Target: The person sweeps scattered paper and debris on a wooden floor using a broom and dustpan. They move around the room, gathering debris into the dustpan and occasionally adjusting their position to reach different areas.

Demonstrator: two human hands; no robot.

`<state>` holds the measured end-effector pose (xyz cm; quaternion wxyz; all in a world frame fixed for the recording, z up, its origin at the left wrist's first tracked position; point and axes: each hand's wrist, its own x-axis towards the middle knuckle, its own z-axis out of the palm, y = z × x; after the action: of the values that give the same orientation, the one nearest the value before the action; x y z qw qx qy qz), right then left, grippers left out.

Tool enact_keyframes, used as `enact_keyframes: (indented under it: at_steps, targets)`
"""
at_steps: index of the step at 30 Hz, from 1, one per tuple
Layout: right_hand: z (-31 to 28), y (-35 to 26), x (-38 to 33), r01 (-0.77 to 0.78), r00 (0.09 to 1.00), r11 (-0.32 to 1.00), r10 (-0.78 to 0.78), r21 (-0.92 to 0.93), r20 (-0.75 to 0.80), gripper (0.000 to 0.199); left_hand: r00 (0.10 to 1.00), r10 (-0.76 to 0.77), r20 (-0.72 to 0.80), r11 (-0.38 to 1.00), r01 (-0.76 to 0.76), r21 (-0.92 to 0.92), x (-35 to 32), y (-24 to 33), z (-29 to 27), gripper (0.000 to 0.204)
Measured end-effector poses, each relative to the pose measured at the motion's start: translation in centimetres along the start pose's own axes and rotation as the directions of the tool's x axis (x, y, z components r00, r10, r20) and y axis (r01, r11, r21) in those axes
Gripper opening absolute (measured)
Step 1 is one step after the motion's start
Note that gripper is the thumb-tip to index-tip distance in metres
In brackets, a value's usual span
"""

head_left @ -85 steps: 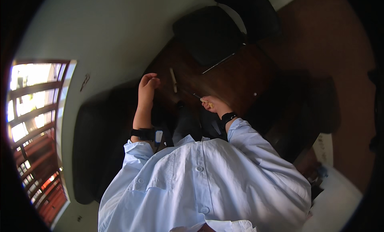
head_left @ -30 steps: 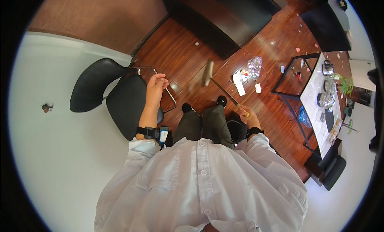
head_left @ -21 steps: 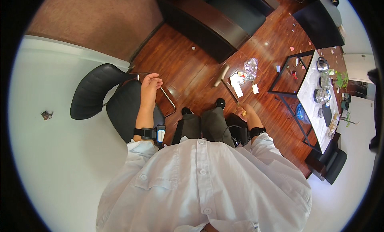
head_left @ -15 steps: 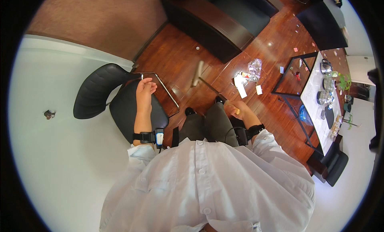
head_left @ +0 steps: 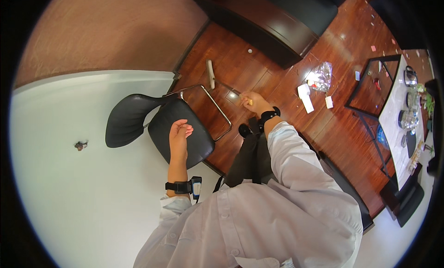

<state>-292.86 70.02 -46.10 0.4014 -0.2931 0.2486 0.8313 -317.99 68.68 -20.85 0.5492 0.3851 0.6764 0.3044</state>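
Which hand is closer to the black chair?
Left. The left hand is over the chair seat, seemingly resting on it. The right hand is off to the chair's right over the wood floor, fingers closed on a broom handle.

A long-handled broom [head_left: 217, 80] is being held low over the dark red wooden floor, its thin handle being gripped at the near end, where a yellowish tip is showing, and its pale, narrow head being pointed away toward the wall. A black padded chair [head_left: 178, 129] with a chrome sled frame is being kept just beside it, its seat being touched from above.
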Motion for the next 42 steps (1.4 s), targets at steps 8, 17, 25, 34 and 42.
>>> enact_keyframes:
  at_steps: [8, 17, 25, 34, 42]
  targets:
    - [-6.2, -3.1, -8.8, 0.339, 0.921, 0.940, -0.328, 0.019, -0.208, 0.021, 0.974, 0.046, 0.220, 0.993, -0.067, 0.092, 0.3, 1.6, 8.8, 0.016]
    - [-12.0, 1.9, -15.1, 0.300, 0.947, 0.786, -0.314, 0.540, -0.068, 0.013, 0.866, 0.092, 0.492, 0.979, -0.167, 0.112, -2.0, 2.2, 14.8, 0.014]
    - [-10.8, 7.3, -23.7, 0.411, 0.877, 0.880, -0.310, 0.237, -0.368, 0.012, 0.850, 0.144, 0.507, 0.979, -0.196, 0.050, -3.4, 2.3, 13.3, 0.014]
    - [-2.4, 9.1, -18.5, 0.262, 0.932, 0.953, -0.291, -0.154, -0.214, 0.008, 0.951, 0.212, 0.227, 0.976, -0.195, -0.094, -2.5, 0.9, 5.2, 0.015]
    - [3.3, 6.6, 1.0, -0.006, 0.994, 0.991, 0.021, 0.133, -0.110, 0.009, 0.996, 0.091, 0.010, 0.995, -0.091, 0.032, -3.2, -2.7, -2.1, 0.014]
